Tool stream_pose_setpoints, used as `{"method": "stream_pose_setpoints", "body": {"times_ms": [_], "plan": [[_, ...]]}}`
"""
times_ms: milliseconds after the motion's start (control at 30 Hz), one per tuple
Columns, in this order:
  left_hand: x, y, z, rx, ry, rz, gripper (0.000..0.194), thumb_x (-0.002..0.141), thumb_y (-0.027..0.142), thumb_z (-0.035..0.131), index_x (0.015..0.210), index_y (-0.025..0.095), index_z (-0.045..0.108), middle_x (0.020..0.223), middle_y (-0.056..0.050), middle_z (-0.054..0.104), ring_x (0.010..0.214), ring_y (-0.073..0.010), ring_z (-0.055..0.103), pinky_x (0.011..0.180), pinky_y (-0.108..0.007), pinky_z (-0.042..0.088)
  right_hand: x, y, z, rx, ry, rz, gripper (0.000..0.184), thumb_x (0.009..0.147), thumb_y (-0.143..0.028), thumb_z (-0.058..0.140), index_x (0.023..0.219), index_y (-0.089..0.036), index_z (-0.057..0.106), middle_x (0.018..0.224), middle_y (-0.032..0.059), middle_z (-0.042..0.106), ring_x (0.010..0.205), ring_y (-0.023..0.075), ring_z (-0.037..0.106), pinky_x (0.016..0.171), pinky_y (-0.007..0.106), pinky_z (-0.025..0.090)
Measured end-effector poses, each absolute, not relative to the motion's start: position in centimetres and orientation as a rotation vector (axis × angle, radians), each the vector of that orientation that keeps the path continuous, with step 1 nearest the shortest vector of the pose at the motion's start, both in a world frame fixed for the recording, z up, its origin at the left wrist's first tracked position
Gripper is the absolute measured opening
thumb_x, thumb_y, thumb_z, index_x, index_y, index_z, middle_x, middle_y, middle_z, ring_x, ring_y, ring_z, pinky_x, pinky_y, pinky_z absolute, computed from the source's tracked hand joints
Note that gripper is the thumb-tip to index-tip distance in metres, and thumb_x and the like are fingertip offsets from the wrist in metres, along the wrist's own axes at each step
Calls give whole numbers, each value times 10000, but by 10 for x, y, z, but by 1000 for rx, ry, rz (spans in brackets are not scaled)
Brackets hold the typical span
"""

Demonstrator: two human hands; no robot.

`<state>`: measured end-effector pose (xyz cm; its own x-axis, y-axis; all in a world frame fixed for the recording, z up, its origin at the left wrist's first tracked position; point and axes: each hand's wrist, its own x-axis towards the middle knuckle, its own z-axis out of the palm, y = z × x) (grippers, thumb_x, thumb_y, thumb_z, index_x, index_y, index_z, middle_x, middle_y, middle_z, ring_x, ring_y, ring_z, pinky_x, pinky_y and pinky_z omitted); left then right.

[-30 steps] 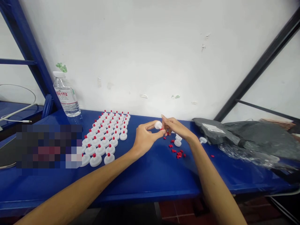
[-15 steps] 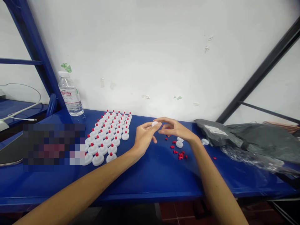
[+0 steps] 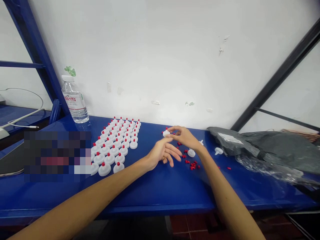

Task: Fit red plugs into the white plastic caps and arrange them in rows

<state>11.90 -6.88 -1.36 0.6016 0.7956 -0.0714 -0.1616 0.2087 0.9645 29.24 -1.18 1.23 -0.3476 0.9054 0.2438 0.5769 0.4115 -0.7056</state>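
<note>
My right hand (image 3: 183,137) pinches a white cap with a red tip (image 3: 166,133) above the blue table (image 3: 160,186). Just below it, my left hand (image 3: 163,152) has its fingers stretched out and holds nothing. It reaches toward small red plugs (image 3: 191,164) scattered on the table. Loose white caps (image 3: 191,153) lie among the plugs, another (image 3: 218,150) further right. To the left, several rows of white caps with red tips (image 3: 117,143) stand in a grid.
A water bottle (image 3: 74,100) stands at the back left by a blue frame post (image 3: 32,50). Grey plastic bags (image 3: 262,146) lie at the right. A white cable (image 3: 22,116) crosses the left shelf. A black diagonal brace (image 3: 275,76) rises at the right.
The white cap passed from my left hand to my right hand. My left hand lowered and opened toward the red plugs. The view shifted slightly right.
</note>
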Motion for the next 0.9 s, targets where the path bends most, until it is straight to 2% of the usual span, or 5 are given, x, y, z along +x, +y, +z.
{"method": "stream_pose_setpoints", "body": {"times_ms": [100,267,433,600,900], "plan": [[119,-83,0,1443,391,324,507,836,602,564,751,161,799,725,-144,751,361,-106,483,351,-231,145,282,-9,-4,-1240,-2229,585,370,774,-519,771,1024,-246,763,1007,54,684,763,178,583,718,327,465],[121,-99,26,1537,-16,-331,314,815,509,662,838,236,815,899,-100,778,515,-186,609,364,-246,246,250,-21,-23,-998,-2378,659,362,781,-509,780,1051,-270,751,948,33,644,773,168,569,710,296,446],[120,-95,26,1501,27,-320,306,836,474,614,816,226,791,880,-80,753,567,-200,589,394,-267,281,226,-36,-25,-904,-2340,758,450,770,-497,799,1111,-249,641,962,3,666,676,131,547,632,269,427],[128,-87,6,1449,26,-415,318,855,397,549,941,165,749,932,-90,738,602,-171,591,419,-239,285,224,-40,-23,-868,-2404,601,258,855,-461,733,876,-214,662,869,-5,663,739,134,573,673,260,422],[130,-85,3,1435,45,-439,282,817,231,499,1015,136,676,897,-64,730,639,-139,615,439,-190,340,216,-44,-23,-904,-2432,517,243,865,-399,740,1035,-234,684,948,3,660,664,113,545,691,269,446]]}}
